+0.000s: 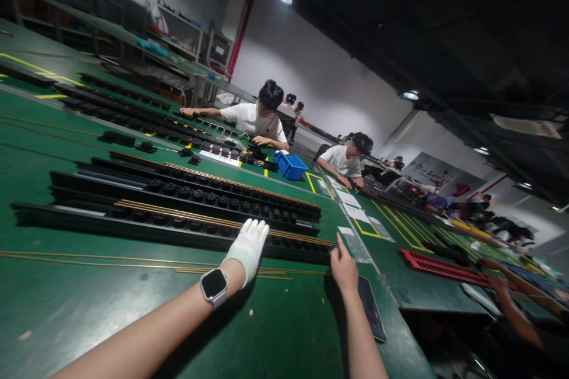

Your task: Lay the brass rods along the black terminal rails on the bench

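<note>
My left hand [249, 249], in a white glove with a watch at the wrist, lies with its fingers stretched out over several thin brass rods [178, 213]. These rods rest lengthwise along the nearest black channel-shaped rail [80, 219]. At the rods' right end is my bare right hand [344, 266], its index finger extended and the other fingers partly hidden. It appears to touch the rod ends, and I see nothing gripped in it. More black rails [133, 186] with rows of round black parts lie just behind. Loose brass rods [195, 269] lie on the green table in front.
A dark-screened tablet [371, 308] lies beside my right forearm. Beyond the rails are a blue bin [290, 166], paper sheets [353, 207] and black assemblies with wires [217, 148]. Co-workers [262, 115] lean over the far side. A red slotted rail [444, 266] is at right.
</note>
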`<control>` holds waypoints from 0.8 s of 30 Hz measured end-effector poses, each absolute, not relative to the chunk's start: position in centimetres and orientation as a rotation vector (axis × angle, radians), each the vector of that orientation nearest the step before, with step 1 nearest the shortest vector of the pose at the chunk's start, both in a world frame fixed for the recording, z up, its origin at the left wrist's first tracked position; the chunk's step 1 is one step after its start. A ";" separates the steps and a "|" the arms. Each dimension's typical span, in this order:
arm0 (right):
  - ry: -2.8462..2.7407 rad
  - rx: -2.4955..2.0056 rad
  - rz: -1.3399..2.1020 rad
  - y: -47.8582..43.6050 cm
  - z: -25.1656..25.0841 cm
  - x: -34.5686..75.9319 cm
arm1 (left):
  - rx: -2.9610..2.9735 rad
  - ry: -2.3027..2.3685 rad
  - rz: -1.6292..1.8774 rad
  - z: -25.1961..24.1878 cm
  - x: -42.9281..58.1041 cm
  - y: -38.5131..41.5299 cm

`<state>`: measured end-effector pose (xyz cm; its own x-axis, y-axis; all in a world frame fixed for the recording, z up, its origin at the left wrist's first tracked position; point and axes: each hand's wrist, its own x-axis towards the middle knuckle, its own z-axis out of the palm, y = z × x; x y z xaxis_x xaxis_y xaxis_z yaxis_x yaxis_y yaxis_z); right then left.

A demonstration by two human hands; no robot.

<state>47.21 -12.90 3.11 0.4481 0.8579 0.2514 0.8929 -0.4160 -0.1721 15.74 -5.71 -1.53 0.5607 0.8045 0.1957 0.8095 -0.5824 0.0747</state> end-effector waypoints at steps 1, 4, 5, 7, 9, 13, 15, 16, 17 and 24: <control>-1.583 -2.318 -0.150 -12.6 3.3 46.8 | -2.767 -1.422 -0.343 -1.3 15.6 -5.9; -1.952 -1.923 -0.058 -11.0 4.1 45.3 | -2.791 -1.415 -0.417 -0.4 15.3 -6.4; -2.071 -1.832 -0.043 -10.4 4.4 44.7 | -2.789 -1.410 -0.447 -0.1 15.1 -6.6; -2.241 -1.753 0.006 -9.0 4.9 43.8 | -2.772 -1.375 -0.535 0.5 14.7 -6.7; -2.371 -1.747 0.078 -7.7 5.3 43.0 | -2.732 -1.327 -0.644 1.1 13.7 -6.3; -2.580 -1.740 0.198 -5.7 5.4 42.2 | -2.658 -1.290 -0.709 2.0 8.7 -4.2; -2.640 -1.727 0.224 -5.0 5.1 42.0 | -2.666 -1.313 -0.650 2.2 4.8 -2.6; -2.662 -1.720 0.230 -4.7 5.0 41.9 | -2.679 -1.345 -0.598 2.3 2.7 -1.9; -2.682 -1.712 0.234 -4.5 4.8 41.9 | -2.692 -1.385 -0.533 2.4 0.7 -1.2; -2.755 -1.647 0.204 -3.8 3.2 41.6 | -2.766 -1.486 -0.019 1.9 -6.8 1.3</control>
